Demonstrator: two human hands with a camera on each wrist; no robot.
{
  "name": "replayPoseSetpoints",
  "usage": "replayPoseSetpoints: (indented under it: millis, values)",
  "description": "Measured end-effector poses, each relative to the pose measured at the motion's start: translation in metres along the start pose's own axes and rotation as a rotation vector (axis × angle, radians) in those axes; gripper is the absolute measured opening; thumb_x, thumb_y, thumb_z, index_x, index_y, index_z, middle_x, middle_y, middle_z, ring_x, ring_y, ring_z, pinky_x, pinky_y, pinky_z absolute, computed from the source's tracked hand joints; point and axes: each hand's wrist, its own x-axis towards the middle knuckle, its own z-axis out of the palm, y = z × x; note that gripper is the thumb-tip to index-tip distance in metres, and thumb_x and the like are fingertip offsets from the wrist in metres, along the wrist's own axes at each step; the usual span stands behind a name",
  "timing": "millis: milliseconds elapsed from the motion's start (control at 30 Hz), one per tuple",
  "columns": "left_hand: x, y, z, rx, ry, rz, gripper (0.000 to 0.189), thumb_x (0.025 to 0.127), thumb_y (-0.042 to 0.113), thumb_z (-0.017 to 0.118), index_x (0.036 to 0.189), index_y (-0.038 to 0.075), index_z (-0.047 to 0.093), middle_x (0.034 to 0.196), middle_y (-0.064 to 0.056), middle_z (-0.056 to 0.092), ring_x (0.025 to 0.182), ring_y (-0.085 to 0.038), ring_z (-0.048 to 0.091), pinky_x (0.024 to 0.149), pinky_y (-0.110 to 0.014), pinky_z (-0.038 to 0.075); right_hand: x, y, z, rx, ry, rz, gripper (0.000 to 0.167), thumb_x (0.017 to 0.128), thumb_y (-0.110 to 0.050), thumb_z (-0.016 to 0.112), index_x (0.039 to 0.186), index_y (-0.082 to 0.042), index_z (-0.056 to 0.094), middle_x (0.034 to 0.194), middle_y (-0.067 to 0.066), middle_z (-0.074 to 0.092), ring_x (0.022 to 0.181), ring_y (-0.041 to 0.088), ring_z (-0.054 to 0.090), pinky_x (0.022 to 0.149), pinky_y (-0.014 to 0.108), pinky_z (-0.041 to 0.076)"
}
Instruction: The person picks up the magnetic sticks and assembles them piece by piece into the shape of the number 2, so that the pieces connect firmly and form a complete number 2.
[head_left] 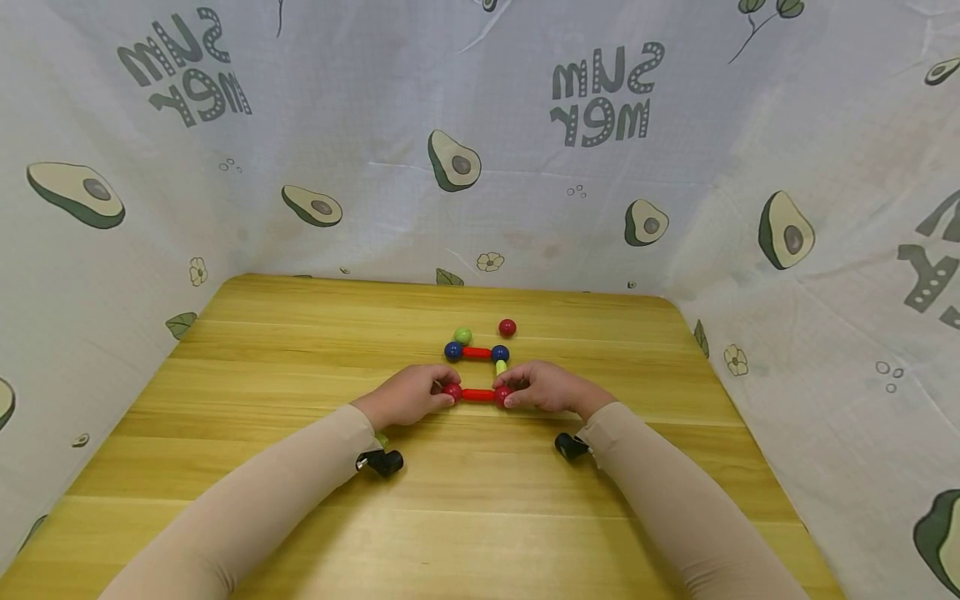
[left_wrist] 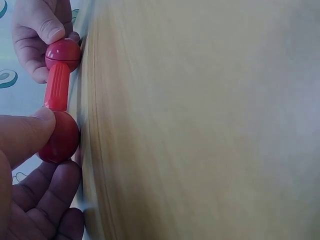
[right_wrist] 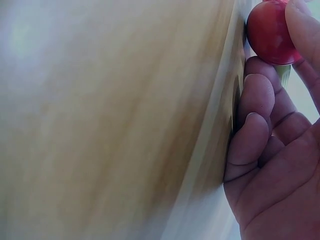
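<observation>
On the wooden table (head_left: 465, 525), between our two hands, with twelve o'clock pointing away from us, we have a near red rod (head_left: 477, 395) lying from nine to three, a ball at each end. At its nine-o'clock end our left hand (head_left: 405, 395) has thumb and fingertip clamped on the left red ball (head_left: 452, 394). At its three-o'clock end our right hand (head_left: 549, 388) is likewise pinched on the right red ball (head_left: 502, 396), its other fingers bent close together.

Toward twelve from that ball we see a yellow-green rod (head_left: 501, 367) running to the right blue ball (head_left: 500, 354); our fingers hide its near end in the head view. On the nine-o'clock side, a far red rod (head_left: 476, 352) links this to the left blue ball (head_left: 453, 351). Near one o'clock of the latter sits a green ball (head_left: 462, 336); we cannot tell whether they touch. Just past twelve from the right blue ball, a loose red ball (head_left: 507, 327) lies apart.

Our beige sleeves (head_left: 262, 500) stretch from seven and five o'clock, and avocado-printed cloth (head_left: 360, 142) hangs at twelve.
</observation>
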Motion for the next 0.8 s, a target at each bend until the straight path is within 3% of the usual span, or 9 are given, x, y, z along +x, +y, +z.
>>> replayPoseSetpoints:
  millis: [233,433,600,800]
  values:
    - [0.001,-0.001,0.000,0.005,0.007,-0.001,0.024,0.102,0.022,0.072,0.125,0.017,0.069,0.112,0.005,0.073,0.103,-0.011,0.067,0.100,-0.037,0.056,0.000,-0.001,0.000,0.004,0.000,-0.004,0.032,0.099,-0.020,0.075,0.130,-0.013,0.073,0.124,0.002,0.072,0.112,0.020,0.057,0.110,0.046,0.047]
    - [-0.002,-0.003,-0.004,-0.005,0.000,-0.023,0.037,0.102,0.024,0.071,0.138,0.016,0.065,0.129,0.001,0.072,0.116,-0.016,0.068,0.108,-0.041,0.054,0.001,-0.001,0.000,-0.007,-0.001,0.001,0.032,0.099,-0.021,0.075,0.130,-0.014,0.074,0.124,0.001,0.071,0.112,0.020,0.057,0.110,0.046,0.047]
    - [-0.008,-0.009,-0.015,0.024,0.008,-0.026,0.039,0.103,0.022,0.070,0.141,0.016,0.063,0.141,-0.002,0.067,0.122,-0.020,0.067,0.109,-0.044,0.053,0.001,-0.002,0.000,-0.010,0.003,0.017,0.032,0.099,-0.022,0.075,0.130,-0.015,0.074,0.125,0.001,0.071,0.112,0.021,0.056,0.109,0.046,0.047]
    - [-0.024,-0.020,-0.039,0.117,0.008,-0.032,0.039,0.103,0.022,0.070,0.140,0.013,0.064,0.142,-0.005,0.067,0.123,-0.024,0.065,0.110,-0.047,0.051,0.002,-0.001,0.000,-0.008,0.005,0.027,0.031,0.099,-0.024,0.076,0.129,-0.017,0.074,0.123,0.001,0.070,0.110,0.021,0.055,0.104,0.041,0.048]
